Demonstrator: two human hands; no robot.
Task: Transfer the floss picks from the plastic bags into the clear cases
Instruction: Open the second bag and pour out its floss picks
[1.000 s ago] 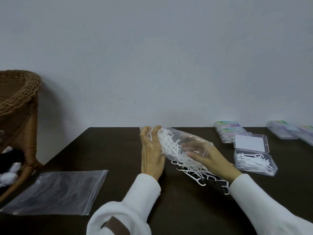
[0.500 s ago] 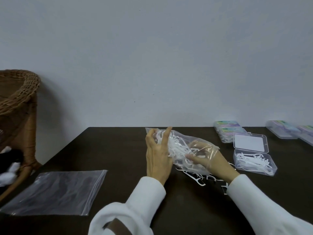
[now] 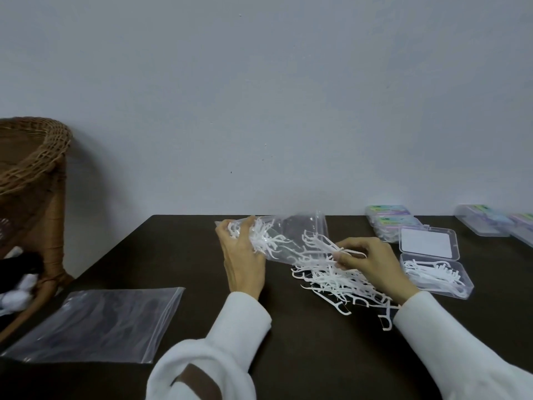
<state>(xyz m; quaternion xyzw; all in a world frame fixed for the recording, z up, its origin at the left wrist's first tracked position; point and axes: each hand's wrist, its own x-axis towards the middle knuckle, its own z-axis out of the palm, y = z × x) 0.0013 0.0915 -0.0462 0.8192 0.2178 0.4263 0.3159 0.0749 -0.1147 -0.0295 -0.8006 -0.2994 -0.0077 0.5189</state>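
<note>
My left hand grips the closed end of a clear plastic bag of white floss picks, tilted over the dark table. My right hand pinches picks at its mouth, above a spilled white pile. Right of that hand lies an open clear case, partly filled.

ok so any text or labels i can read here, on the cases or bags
None can be read.
Closed clear plastic cases at the table's back right: coloured green and purple labels, too blurred to read.
Open clear case's lid: a white insert, no print visible.
Clear plastic bags: no print visible.
</note>
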